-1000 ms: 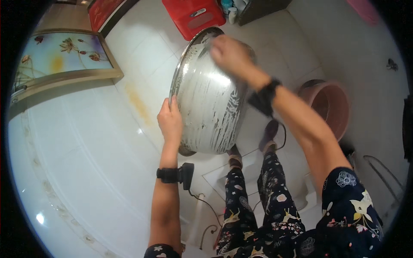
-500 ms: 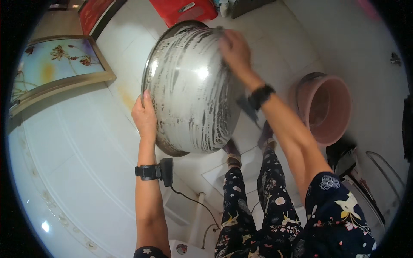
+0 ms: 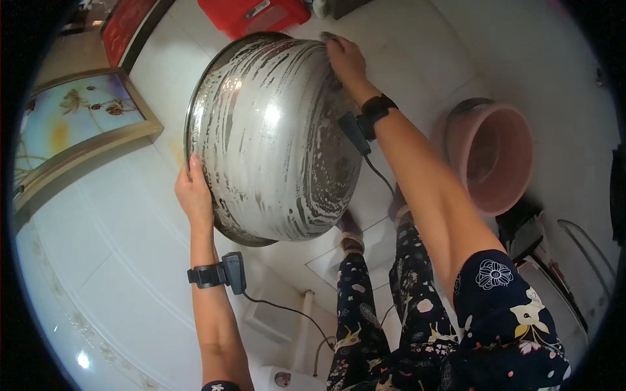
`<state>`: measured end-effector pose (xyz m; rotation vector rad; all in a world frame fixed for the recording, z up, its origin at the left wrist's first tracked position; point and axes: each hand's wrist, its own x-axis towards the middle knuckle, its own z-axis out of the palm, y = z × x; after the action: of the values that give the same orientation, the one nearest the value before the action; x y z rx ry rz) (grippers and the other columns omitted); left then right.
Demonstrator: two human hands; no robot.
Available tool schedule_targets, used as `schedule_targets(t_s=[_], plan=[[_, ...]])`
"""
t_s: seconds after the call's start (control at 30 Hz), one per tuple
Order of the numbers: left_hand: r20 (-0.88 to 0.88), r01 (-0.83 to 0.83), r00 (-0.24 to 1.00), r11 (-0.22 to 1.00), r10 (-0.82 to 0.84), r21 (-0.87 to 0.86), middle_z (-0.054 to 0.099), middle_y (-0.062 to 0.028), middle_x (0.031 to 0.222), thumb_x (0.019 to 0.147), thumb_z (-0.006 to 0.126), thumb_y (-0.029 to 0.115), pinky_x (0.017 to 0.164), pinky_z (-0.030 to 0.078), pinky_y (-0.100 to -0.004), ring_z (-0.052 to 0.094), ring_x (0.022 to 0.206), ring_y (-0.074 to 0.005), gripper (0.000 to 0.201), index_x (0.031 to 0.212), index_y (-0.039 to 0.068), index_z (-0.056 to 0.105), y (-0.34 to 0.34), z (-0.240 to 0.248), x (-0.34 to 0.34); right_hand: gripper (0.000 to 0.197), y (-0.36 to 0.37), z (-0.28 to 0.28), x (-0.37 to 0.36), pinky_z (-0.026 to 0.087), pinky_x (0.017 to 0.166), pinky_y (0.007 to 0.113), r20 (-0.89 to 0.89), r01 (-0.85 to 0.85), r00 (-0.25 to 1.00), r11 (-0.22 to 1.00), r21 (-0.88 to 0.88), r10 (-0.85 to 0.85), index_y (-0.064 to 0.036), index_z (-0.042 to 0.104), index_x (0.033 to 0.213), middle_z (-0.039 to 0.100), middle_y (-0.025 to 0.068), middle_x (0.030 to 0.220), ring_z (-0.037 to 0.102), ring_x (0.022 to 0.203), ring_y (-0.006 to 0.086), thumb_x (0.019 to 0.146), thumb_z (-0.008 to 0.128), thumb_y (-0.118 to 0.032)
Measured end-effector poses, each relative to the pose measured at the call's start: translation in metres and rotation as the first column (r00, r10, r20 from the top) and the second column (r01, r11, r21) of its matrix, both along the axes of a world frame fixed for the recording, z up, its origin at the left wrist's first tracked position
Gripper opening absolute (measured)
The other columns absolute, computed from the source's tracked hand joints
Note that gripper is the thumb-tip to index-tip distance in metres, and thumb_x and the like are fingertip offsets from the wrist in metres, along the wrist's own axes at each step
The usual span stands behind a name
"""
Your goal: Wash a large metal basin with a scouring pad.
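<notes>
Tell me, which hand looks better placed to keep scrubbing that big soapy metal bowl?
The right hand, probably. It lies flat on the soap-streaked outside of the metal bowl near its upper rim, free to sweep across. The left hand grips the bowl's lower left rim and seems to bear its weight, so it looks tied up.

the big steel basin (image 3: 274,137) fills the middle of the view, tilted on edge, and blocks most of the way between the two hands. the left hand (image 3: 194,195) presses its lower left rim; the right hand (image 3: 345,58) lies on its upper right rim. left of the basin the white floor (image 3: 111,260) lies open, up to the framed picture (image 3: 78,124) leaning at the far left. above the basin a red box (image 3: 261,14) sits close to the rim, leaving only a narrow gap. to the right, past the right forearm, a pink tub (image 3: 499,156) stands on the floor, with open tile between it and the arm. below the basin the person's legs (image 3: 378,306) take up the room.
</notes>
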<state>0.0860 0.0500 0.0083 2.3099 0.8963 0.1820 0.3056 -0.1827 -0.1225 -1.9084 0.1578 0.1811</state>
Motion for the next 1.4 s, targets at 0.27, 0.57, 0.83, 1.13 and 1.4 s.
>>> schedule_targets(t_s=[0.27, 0.57, 0.83, 1.13, 1.4], plan=[[-0.096, -0.117, 0.988, 0.993, 0.119, 0.033, 0.051, -0.0072, 0.065, 0.092, 0.049, 0.032, 0.061, 0.039, -0.0305, 0.041, 0.063, -0.0143, 0.041, 0.089, -0.008, 0.059, 0.014, 0.006, -0.015, 0.033, 0.050, 0.101, -0.117, 0.037, 0.095, 0.046, 0.565, -0.436, 0.706, 0.891, -0.129, 0.427, -0.0121, 0.059, 0.105, 0.050, 0.0103, 0.117, 0.046, 0.112, 0.0318, 0.073, 0.061, -0.017], [-0.117, -0.177, 0.978, 0.983, 0.171, -0.046, 0.059, -0.0087, 0.078, 0.093, 0.046, 0.031, 0.068, 0.042, -0.0288, 0.049, 0.071, -0.0143, 0.042, 0.092, -0.008, 0.059, 0.002, -0.006, 0.004, 0.045, -0.001, -0.022, -0.051, 0.034, 0.099, 0.045, 0.126, -0.134, 0.982, 0.988, -0.073, 0.142, -0.0053, 0.045, 0.127, 0.040, 0.0245, 0.128, 0.038, 0.120, 0.0403, 0.088, 0.047, -0.028], [-0.014, -0.304, 0.951, 0.928, 0.308, -0.213, 0.061, -0.0099, 0.080, 0.093, 0.045, 0.028, 0.068, 0.044, -0.0304, 0.052, 0.072, -0.0145, 0.038, 0.097, -0.008, 0.060, 0.000, -0.006, -0.009, 0.034, 0.034, 0.122, -0.173, 0.034, 0.095, 0.055, 0.514, -0.551, 0.674, 0.825, -0.129, 0.531, -0.0045, 0.059, 0.105, 0.045, 0.0197, 0.124, 0.040, 0.120, 0.0348, 0.073, 0.058, -0.016], [0.107, 0.063, 0.992, 0.998, -0.063, 0.003, 0.042, -0.0080, 0.056, 0.092, 0.051, 0.024, 0.050, 0.034, -0.0299, 0.034, 0.054, -0.0136, 0.032, 0.075, -0.003, 0.053, -0.046, -0.001, -0.005, 0.037, 0.030, 0.073, 0.014, 0.044, 0.086, 0.039, 0.224, -0.622, 0.645, 0.673, -0.402, 0.730, -0.0057, 0.060, 0.105, 0.059, 0.0150, 0.107, 0.055, 0.100, 0.0315, 0.082, 0.048, -0.031], [0.036, 0.315, 0.949, 0.928, -0.314, -0.198, 0.039, -0.0103, 0.050, 0.087, 0.057, 0.015, 0.043, 0.032, -0.0291, 0.033, 0.044, -0.0144, 0.027, 0.068, 0.000, 0.047, -0.123, 0.007, -0.026, 0.040, -0.133, 0.035, -0.009, 0.045, 0.084, 0.038, -0.258, -0.501, 0.866, 0.746, -0.439, 0.429, -0.0023, 0.061, 0.107, 0.062, 0.0183, 0.104, 0.059, 0.095, 0.0331, 0.084, 0.049, -0.032]])
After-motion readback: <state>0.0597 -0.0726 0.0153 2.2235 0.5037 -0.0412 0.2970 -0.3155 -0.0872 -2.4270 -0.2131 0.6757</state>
